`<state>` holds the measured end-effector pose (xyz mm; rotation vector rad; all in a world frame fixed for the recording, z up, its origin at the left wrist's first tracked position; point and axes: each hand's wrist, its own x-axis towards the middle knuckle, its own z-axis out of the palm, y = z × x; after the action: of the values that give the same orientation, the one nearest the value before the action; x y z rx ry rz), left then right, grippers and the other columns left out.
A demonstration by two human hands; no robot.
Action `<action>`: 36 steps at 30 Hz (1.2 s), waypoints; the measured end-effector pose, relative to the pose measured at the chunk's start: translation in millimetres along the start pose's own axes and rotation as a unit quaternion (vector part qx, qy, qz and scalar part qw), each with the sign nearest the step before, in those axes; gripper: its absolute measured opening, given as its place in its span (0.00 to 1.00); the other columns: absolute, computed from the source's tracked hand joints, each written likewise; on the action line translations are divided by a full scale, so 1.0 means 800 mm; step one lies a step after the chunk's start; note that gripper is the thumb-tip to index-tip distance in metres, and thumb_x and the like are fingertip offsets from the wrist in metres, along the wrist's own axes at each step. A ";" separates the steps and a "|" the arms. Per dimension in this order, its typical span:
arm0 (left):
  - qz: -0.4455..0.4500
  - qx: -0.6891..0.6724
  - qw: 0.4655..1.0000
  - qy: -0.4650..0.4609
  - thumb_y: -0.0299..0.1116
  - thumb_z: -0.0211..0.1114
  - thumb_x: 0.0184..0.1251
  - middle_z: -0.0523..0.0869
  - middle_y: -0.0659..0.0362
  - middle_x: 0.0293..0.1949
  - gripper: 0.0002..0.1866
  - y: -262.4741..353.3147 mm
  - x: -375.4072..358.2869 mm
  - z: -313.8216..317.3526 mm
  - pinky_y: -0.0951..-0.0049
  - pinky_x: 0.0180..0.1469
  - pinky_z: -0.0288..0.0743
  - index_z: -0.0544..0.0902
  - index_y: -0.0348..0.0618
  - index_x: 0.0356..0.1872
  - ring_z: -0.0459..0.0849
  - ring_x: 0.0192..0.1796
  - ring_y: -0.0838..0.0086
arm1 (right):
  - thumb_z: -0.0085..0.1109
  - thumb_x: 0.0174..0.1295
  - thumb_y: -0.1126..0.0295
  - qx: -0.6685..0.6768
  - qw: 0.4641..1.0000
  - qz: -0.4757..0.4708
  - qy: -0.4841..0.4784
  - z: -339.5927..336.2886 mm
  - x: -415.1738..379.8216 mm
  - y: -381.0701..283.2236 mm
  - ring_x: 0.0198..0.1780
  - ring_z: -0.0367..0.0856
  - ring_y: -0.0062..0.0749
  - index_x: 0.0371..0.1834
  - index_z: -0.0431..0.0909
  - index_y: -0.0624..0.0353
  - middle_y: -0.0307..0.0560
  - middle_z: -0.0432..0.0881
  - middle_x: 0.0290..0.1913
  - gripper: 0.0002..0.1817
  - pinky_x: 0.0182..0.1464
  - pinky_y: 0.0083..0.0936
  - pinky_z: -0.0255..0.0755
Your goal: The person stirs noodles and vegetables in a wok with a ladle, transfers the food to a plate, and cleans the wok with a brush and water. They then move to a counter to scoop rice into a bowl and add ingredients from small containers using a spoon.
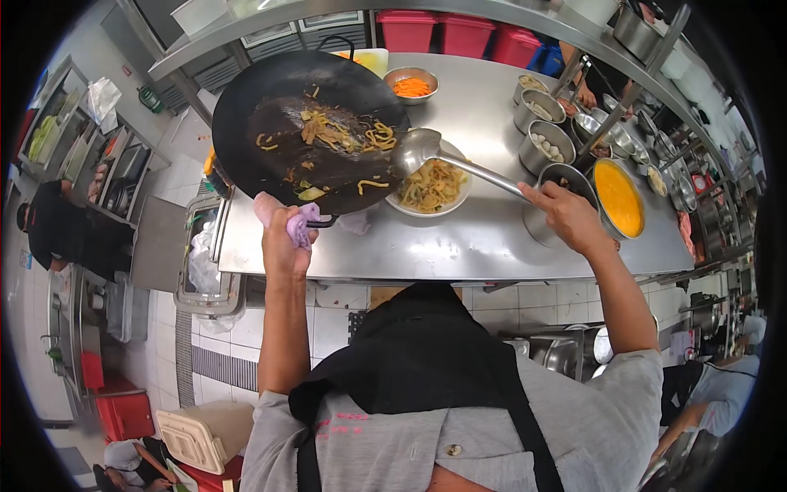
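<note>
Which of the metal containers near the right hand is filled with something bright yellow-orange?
The wide oval one, just beyond the right hand toward the counter's right end. The neighbouring round pots hold pale or dark contents.

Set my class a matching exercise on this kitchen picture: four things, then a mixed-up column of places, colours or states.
Column 1
1. Wok
2. Ladle
3. Cloth
4. Noodle bowl

Column 2
A. Pinkish-purple, bunched at the left hand
B. Standing on the steel table
C. Black inside, with scattered food scraps
D. Handle held in the right hand

Pairs: 1-C, 2-D, 3-A, 4-B
</note>
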<state>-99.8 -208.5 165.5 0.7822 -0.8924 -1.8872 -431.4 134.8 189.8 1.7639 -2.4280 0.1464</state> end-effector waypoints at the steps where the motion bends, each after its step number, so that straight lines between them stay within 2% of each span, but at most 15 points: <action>1: 0.005 0.010 1.000 0.000 0.30 0.64 0.62 0.81 0.58 0.33 0.07 0.000 0.001 0.000 0.72 0.25 0.71 0.77 0.42 0.39 0.82 0.33 0.71 | 0.51 0.59 0.79 0.003 1.000 0.007 -0.001 -0.004 -0.004 0.001 0.42 0.81 0.43 0.74 0.66 0.36 0.46 0.73 0.41 0.37 0.45 0.39 0.78; 6: 0.019 0.031 0.999 0.009 0.31 0.65 0.60 0.80 0.58 0.35 0.10 0.001 0.004 0.001 0.69 0.27 0.73 0.77 0.40 0.39 0.81 0.35 0.70 | 0.53 0.56 0.81 0.051 0.998 0.045 0.002 -0.013 -0.001 0.000 0.43 0.80 0.47 0.76 0.63 0.39 0.48 0.73 0.42 0.41 0.48 0.39 0.77; 11: 0.009 0.026 1.000 0.001 0.31 0.65 0.59 0.80 0.58 0.34 0.11 0.012 -0.009 -0.007 0.69 0.27 0.72 0.77 0.40 0.40 0.81 0.35 0.70 | 0.51 0.56 0.82 0.144 0.988 0.052 0.026 0.016 0.052 -0.030 0.44 0.79 0.50 0.78 0.61 0.40 0.51 0.73 0.44 0.42 0.50 0.42 0.75; 15: -0.001 0.000 0.999 -0.032 0.31 0.65 0.59 0.80 0.58 0.34 0.10 0.015 -0.015 -0.009 0.70 0.27 0.72 0.77 0.41 0.40 0.81 0.35 0.70 | 0.50 0.58 0.81 0.090 0.993 0.066 0.027 0.033 0.094 -0.066 0.45 0.80 0.51 0.77 0.62 0.38 0.52 0.74 0.45 0.40 0.49 0.44 0.75; 19: 0.012 -0.027 0.999 -0.017 0.30 0.64 0.63 0.81 0.60 0.31 0.05 0.013 -0.018 0.002 0.74 0.23 0.69 0.77 0.45 0.37 0.82 0.31 0.72 | 0.50 0.59 0.81 0.054 0.995 0.080 -0.035 0.020 0.049 -0.073 0.46 0.80 0.49 0.76 0.63 0.40 0.50 0.75 0.44 0.39 0.47 0.44 0.75; 22: 0.016 -0.030 0.999 -0.023 0.29 0.63 0.64 0.80 0.61 0.31 0.05 0.010 -0.008 0.001 0.73 0.23 0.68 0.76 0.45 0.38 0.81 0.31 0.73 | 0.50 0.59 0.81 0.052 0.998 0.041 0.013 0.021 -0.003 -0.049 0.44 0.81 0.47 0.75 0.65 0.41 0.50 0.74 0.43 0.38 0.46 0.42 0.76; 26: 0.021 -0.009 1.000 -0.012 0.30 0.64 0.63 0.81 0.60 0.32 0.07 0.011 -0.003 0.003 0.73 0.23 0.68 0.76 0.44 0.38 0.81 0.31 0.72 | 0.51 0.58 0.82 0.049 0.998 0.049 0.002 0.000 -0.032 -0.040 0.40 0.81 0.47 0.73 0.69 0.43 0.49 0.76 0.42 0.37 0.44 0.39 0.77; 29: 0.015 -0.003 1.000 -0.007 0.30 0.64 0.62 0.81 0.59 0.32 0.07 0.012 -0.002 0.000 0.74 0.23 0.68 0.77 0.43 0.38 0.81 0.31 0.72 | 0.51 0.58 0.81 0.098 0.994 -0.005 0.049 0.010 -0.015 -0.063 0.41 0.81 0.46 0.74 0.68 0.44 0.48 0.76 0.44 0.37 0.44 0.39 0.77; 31: -0.003 -0.007 1.000 -0.021 0.31 0.64 0.62 0.81 0.59 0.32 0.07 0.015 -0.007 0.000 0.75 0.23 0.68 0.77 0.43 0.38 0.82 0.31 0.72 | 0.52 0.56 0.82 0.164 0.983 -0.048 0.066 0.014 0.010 -0.094 0.42 0.82 0.45 0.74 0.68 0.41 0.47 0.77 0.45 0.38 0.44 0.38 0.78; 33: -0.008 -0.029 0.999 -0.042 0.30 0.64 0.62 0.83 0.56 0.32 0.06 0.011 -0.001 -0.009 0.76 0.22 0.70 0.78 0.43 0.37 0.83 0.31 0.70 | 0.53 0.54 0.82 0.204 0.973 -0.088 0.059 0.035 0.037 -0.117 0.43 0.81 0.46 0.74 0.67 0.37 0.48 0.77 0.45 0.41 0.44 0.39 0.77; 36: -0.006 -0.009 1.000 -0.026 0.31 0.65 0.62 0.83 0.57 0.33 0.07 0.015 -0.007 -0.005 0.74 0.23 0.71 0.78 0.42 0.38 0.83 0.32 0.70 | 0.51 0.55 0.83 0.187 0.979 -0.078 0.024 0.051 0.049 -0.121 0.41 0.79 0.45 0.75 0.66 0.37 0.48 0.74 0.41 0.41 0.44 0.37 0.77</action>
<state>-88.8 -208.7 173.6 0.7316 -0.9031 -1.9313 -353.1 61.6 155.6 2.0609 -2.3312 0.6597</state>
